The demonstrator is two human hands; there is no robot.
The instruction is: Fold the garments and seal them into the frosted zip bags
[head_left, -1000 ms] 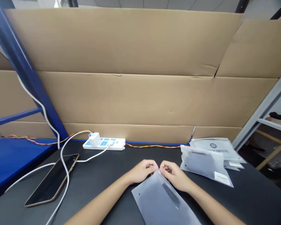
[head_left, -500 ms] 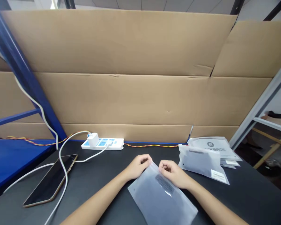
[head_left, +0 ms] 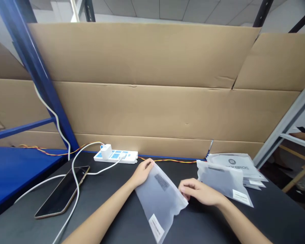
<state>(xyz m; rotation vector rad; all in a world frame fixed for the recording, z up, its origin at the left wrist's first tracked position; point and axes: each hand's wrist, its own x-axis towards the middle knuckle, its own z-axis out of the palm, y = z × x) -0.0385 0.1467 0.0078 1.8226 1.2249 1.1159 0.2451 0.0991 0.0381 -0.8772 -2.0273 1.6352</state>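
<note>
Your head cam's above & behind the grip of your L hand [head_left: 142, 172], fairly near, facing fwd/down; cardboard wall [head_left: 162, 112] beyond.

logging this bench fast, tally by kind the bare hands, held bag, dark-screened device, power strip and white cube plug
Hands (left hand, right hand): 2
Held bag: 1
Dark-screened device: 1
Power strip: 1
White cube plug: 1
Total: 6
</note>
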